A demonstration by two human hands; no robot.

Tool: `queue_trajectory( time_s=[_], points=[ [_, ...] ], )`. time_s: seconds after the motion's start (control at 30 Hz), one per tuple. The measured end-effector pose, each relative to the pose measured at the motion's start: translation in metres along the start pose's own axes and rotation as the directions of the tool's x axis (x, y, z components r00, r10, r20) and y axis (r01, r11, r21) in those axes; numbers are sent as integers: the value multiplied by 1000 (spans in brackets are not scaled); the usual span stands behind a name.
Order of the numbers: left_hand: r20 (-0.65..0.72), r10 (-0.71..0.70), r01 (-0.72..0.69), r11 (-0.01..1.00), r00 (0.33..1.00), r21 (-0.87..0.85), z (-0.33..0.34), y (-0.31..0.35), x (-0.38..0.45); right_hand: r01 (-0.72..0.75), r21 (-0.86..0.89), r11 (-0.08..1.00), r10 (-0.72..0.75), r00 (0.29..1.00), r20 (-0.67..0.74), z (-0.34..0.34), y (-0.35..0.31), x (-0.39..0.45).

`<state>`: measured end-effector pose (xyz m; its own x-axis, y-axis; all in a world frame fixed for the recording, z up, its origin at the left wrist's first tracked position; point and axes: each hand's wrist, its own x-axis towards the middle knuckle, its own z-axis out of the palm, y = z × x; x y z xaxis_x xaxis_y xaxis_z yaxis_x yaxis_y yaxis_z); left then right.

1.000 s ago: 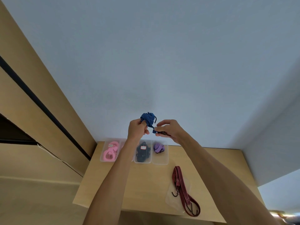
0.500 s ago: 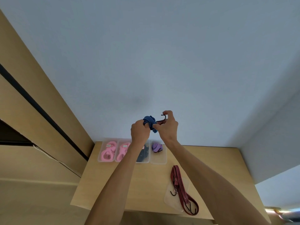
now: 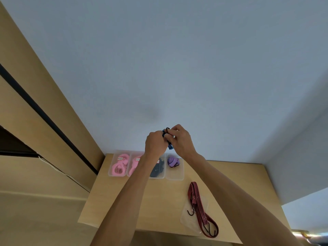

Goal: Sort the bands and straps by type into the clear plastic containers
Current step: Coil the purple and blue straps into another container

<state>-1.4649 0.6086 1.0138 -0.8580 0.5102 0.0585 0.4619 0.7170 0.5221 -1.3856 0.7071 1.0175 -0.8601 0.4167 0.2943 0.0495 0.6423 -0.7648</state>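
Both hands, left hand [image 3: 155, 143] and right hand [image 3: 180, 139], each keep a tight grip holding the bundled blue strap [image 3: 170, 146]; hook its end snugly before lowering into the purple-strap container [image 3: 174, 177]

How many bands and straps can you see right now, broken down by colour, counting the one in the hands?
Pink: 2, one in the leftmost container and one in the next
Black: 1
Purple: 1
Blue: 1, bundled and held in both hands
Red: 1, loose on the table
Total: 6
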Motion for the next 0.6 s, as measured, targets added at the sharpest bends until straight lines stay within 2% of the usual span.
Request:
queue_trajectory(
  time_s=[0.13, 0.3, 0.6],
  points=[
    [41, 9, -10, 1000, 999, 7, -2, -2, 1, 104, -158, 982, -101, 994, 29, -5, 3, 2],
    [112, 5, -9, 999, 994, 35, -10, 1, 8, 210, -229, 951, -209, 977, 26, -7, 6, 3],
    [112, 65, -74, 994, 992, 78, -20, -4, 18, 226, -225, 948, -221, 974, 49, -7, 2, 11]
  ],
)
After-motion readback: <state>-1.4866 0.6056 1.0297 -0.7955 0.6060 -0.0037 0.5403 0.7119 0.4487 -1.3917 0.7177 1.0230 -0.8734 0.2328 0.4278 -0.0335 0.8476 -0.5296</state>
